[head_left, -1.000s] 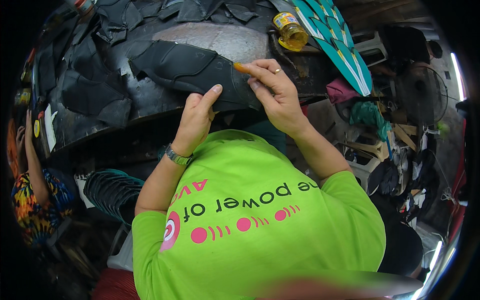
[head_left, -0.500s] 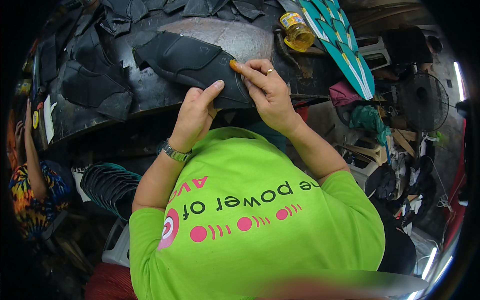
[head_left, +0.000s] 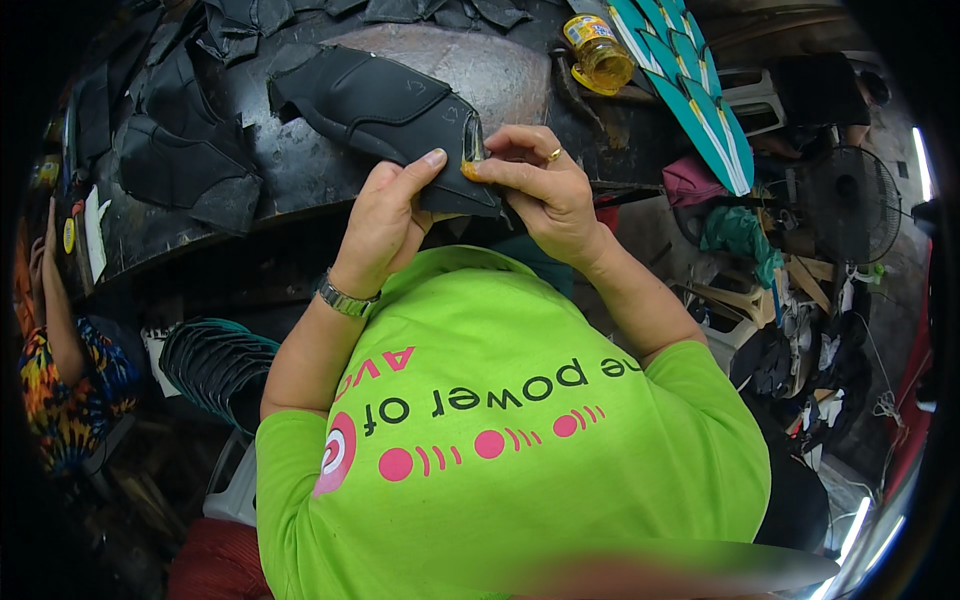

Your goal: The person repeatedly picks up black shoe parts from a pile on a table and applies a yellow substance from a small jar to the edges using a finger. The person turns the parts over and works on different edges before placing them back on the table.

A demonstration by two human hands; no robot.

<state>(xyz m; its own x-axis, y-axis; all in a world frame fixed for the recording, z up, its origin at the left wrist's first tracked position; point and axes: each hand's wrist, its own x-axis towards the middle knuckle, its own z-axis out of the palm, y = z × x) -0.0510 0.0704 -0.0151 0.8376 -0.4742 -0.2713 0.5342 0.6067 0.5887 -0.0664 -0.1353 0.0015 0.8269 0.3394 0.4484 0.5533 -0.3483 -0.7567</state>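
Note:
A black shoe-upper piece lies on the worn dark worktable in front of me. My left hand grips its near edge, with the fingertips pressed on top. My right hand pinches a small applicator with a yellowish tip. The tip touches the piece's right end, where a glossy yellow smear shows. The two hands almost meet at that end. My bright green shirt fills the lower part of the view.
A yellow-lidded jar of amber liquid stands at the table's back right, beside teal strips. More black cut pieces lie to the left. A stack of dark soles sits below the table. Another person's arm shows at far left, and a fan at right.
My right hand has slid the applicator tip a little along the piece's right end. My left hand keeps its hold, and the view has shifted slightly.

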